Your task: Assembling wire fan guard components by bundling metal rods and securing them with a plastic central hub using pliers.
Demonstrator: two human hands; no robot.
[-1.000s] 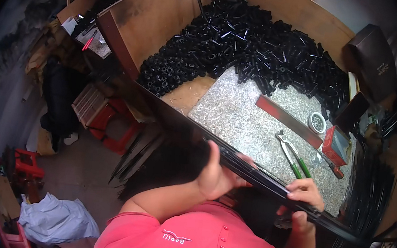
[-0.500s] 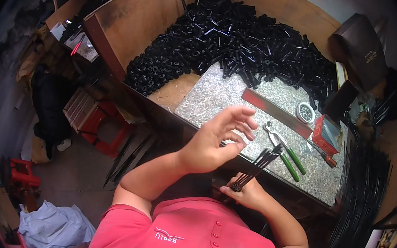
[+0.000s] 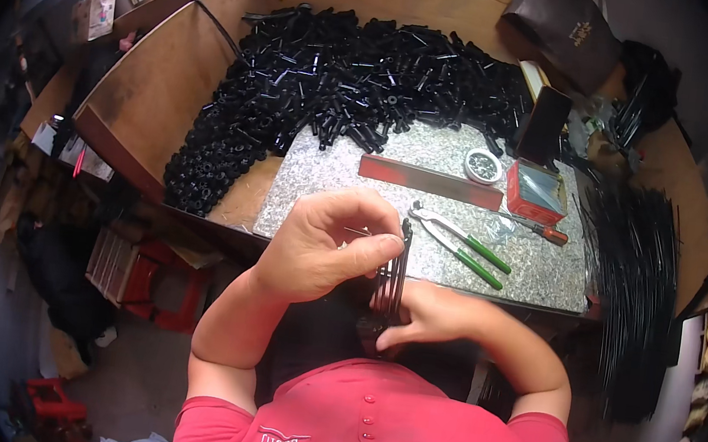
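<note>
My right hand [image 3: 426, 315] is closed around a bundle of thin black rods [image 3: 390, 286], held roughly upright in front of my chest. Thumb and fingertips of my left hand [image 3: 320, 248] are pinched together at the top end of that bundle. A thin metal pin [image 3: 359, 231] shows inside the curl of the left fingers; its other end is hidden. Green-handled pincers [image 3: 460, 246] lie on the speckled stone slab [image 3: 311, 177] just beyond the hands. Behind them a long flat metal bar [image 3: 428, 180] with a reddish left part lies across the slab.
A large heap of black tubular parts [image 3: 336, 71] fills the wooden-walled bench [image 3: 135, 109]. At the slab's right are a round white dish [image 3: 483, 166] of small bits, a red box [image 3: 537, 189] and a screwdriver [image 3: 553, 235]. Long black rods [image 3: 634, 288] hang over the right edge.
My left hand, fingers loosely curled and apart from the rods before, has come down to pinch at their top. The right hand's bundle has moved left and turned more upright. The view has shifted.
</note>
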